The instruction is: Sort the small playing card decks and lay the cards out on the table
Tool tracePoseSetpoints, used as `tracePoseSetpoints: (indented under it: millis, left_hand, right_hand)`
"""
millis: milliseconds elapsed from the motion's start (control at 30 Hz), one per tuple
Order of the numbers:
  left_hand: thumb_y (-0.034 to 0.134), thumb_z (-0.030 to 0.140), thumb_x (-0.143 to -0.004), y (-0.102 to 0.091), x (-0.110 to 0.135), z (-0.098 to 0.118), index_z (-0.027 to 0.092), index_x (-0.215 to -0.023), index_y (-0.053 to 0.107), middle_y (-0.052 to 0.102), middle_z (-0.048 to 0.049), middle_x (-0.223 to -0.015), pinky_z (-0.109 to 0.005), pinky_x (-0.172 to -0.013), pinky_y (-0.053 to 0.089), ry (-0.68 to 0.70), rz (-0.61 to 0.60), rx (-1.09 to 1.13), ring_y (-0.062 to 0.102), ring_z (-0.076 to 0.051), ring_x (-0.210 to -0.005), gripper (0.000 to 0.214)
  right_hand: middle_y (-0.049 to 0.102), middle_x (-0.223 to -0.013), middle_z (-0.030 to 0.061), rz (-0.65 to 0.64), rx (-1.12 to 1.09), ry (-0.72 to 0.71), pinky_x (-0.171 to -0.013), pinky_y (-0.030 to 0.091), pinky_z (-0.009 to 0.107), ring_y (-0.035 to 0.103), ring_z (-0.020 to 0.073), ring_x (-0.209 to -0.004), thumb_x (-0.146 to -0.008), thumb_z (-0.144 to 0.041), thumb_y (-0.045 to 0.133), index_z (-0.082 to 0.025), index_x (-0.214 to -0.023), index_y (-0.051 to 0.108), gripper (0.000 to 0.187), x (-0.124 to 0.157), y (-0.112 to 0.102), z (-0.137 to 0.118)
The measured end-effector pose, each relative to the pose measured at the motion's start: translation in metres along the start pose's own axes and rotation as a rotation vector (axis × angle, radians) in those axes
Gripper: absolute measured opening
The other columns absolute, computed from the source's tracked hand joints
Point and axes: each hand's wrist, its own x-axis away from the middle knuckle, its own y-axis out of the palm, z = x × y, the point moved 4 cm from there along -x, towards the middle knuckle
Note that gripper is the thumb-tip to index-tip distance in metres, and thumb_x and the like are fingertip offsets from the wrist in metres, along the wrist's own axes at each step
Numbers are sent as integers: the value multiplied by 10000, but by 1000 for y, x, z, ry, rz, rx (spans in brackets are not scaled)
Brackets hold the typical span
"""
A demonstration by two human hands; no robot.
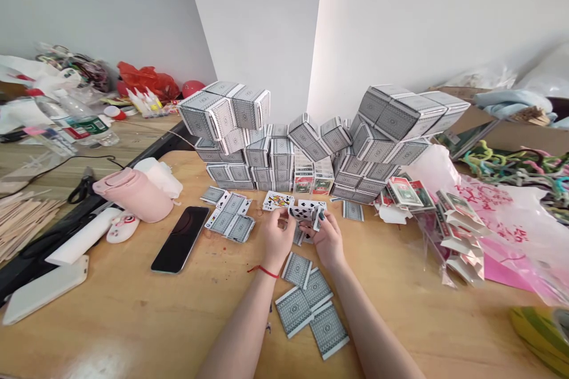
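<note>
My left hand [278, 235] and my right hand [324, 241] meet above the wooden table [133, 331], together gripping a bundle of playing cards [306, 212] with spades showing. Just beyond them, a face-up fan of cards [278, 201] lies on the wood. Grey-backed cards lie in loose groups to the left [229, 219] and below my wrists [304, 305]. Behind my hands rise stacked grey-patterned card boxes [267, 157], and a few boxes with red-and-green faces [313, 176] stand among them.
A black phone [180, 240] lies left of the cards, beside a pink bottle [133, 195]. Opened card boxes [457, 231] sit on a pink plastic bag [502, 231] at right. Wooden sticks, scissors and bagged clutter lie further left; a cardboard box stands back right.
</note>
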Motion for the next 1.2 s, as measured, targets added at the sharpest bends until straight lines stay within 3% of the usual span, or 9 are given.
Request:
tracePoseSetpoints:
  millis: [267,433,567,933,1200]
  left_hand:
    - [552,217,-716,10,6,15,180,-828,519,588,-44,-865,-285,-725,465,153,-261,48,560,-149,-804,122]
    - [553,154,-692,11,7,26,182,-636,462,533,-74,-1048,-355,-859,428,286,-315,11,497,-194,-1025,111]
    - [543,125,-687,13,9,26,184,-604,443,489,-78,-1154,-388,-929,383,318,-360,-30,445,-212,-1105,143]
    - [517,20,-596,14,10,19,162,-536,376,456,-56,-1046,-295,-675,438,246,-364,-33,509,-129,-738,208]
    - [489,-10,-560,15,11,16,156,-499,329,459,-46,-1035,-279,-629,413,254,-354,-46,493,-102,-658,238]
  right_hand:
    - [621,-822,18,112,18,-22,-643,496,310,599,164,-718,-662,-355,656,-212,-845,548,256,-7,-13,0]
    - [632,-849,18,96,124,30,-616,476,271,593,157,-708,-646,-344,676,-209,-915,571,318,-11,-21,10]
    - [630,-918,39,74,166,27,-647,470,272,593,172,-772,-632,-345,689,-195,-929,580,350,-12,-21,12]
    - [633,-878,17,42,202,54,-562,443,247,582,157,-704,-633,-380,680,-211,-927,580,353,-7,-16,9]
    - [627,-920,39,-14,342,13,-668,445,268,575,178,-829,-641,-344,676,-197,-953,571,361,-9,-13,8]
